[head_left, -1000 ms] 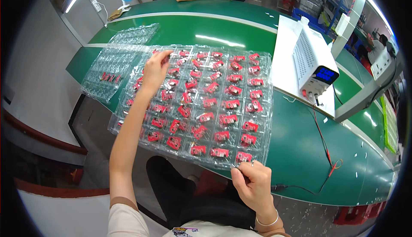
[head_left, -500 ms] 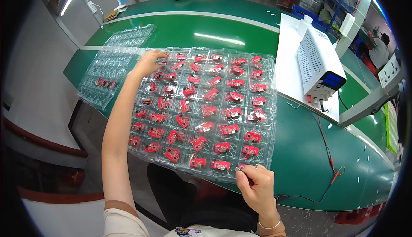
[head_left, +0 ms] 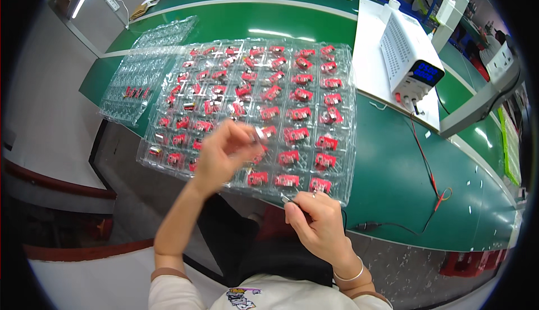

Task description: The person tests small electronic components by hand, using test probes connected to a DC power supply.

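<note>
My left hand (head_left: 220, 155), smeared by motion, hovers above the clear plastic tray (head_left: 349, 167). Its fingers pinch a small electronic part (head_left: 259, 135) with a silvery end, blurred against the pieces below. Small red circuit-board pieces (head_left: 298, 113) fill most of the tray's pockets. By the tray's near right corner, my right hand (head_left: 319, 220) is closed on a slim plug (head_left: 288, 200) with a silver tip, which points toward the left. A black cable shows behind that hand.
A second clear tray (head_left: 126, 66), with a few red pieces, lies to the left. On a white board (head_left: 368, 46) at right stands a white power supply (head_left: 407, 52). Red and black leads (head_left: 429, 170) hang from it across the green table (head_left: 393, 158). A grey post (head_left: 477, 108) rises beyond.
My left hand has come from the tray's far left corner back toward me, over its near middle. My right hand has shifted slightly left, still holding the plug. The view has tilted downward.
</note>
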Action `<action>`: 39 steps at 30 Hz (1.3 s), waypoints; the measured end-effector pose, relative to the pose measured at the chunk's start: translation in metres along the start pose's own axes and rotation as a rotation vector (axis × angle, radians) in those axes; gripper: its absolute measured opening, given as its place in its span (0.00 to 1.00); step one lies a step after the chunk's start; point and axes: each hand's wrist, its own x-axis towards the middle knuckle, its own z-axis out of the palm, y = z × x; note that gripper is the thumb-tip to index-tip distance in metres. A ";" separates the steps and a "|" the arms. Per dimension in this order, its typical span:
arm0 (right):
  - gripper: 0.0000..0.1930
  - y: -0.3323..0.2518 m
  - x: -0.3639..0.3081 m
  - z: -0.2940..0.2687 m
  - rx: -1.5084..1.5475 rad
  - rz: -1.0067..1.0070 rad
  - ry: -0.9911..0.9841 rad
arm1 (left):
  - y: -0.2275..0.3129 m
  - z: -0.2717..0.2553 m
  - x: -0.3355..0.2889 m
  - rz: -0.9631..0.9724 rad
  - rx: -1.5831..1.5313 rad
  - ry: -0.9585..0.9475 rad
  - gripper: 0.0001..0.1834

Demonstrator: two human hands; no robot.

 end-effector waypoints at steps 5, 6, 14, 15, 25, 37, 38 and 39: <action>0.09 -0.011 -0.008 0.001 -0.021 -0.033 0.032 | 0.026 0.057 -0.062 -0.169 -0.342 0.105 0.15; 0.08 -0.013 -0.010 0.001 -0.056 -0.037 0.043 | 0.030 0.061 -0.067 -0.171 -0.350 0.134 0.15; 0.04 -0.017 -0.021 -0.004 -0.095 -0.056 0.045 | 0.040 0.080 -0.090 -0.153 -0.398 0.214 0.13; 0.04 -0.018 -0.022 -0.004 -0.087 -0.054 0.048 | 0.041 0.080 -0.091 -0.145 -0.411 0.224 0.13; 0.04 -0.016 -0.025 -0.010 -0.087 -0.058 0.050 | 0.039 0.089 -0.094 -0.121 -0.484 0.287 0.13; 0.05 -0.015 -0.024 -0.009 -0.059 -0.054 0.066 | 0.034 0.089 -0.091 -0.060 -0.476 0.257 0.13; 0.05 -0.014 -0.025 -0.009 -0.061 -0.053 0.067 | 0.035 0.090 -0.090 -0.060 -0.478 0.255 0.13; 0.05 -0.013 -0.025 -0.009 -0.058 -0.047 0.053 | 0.038 0.092 -0.089 -0.065 -0.442 0.300 0.14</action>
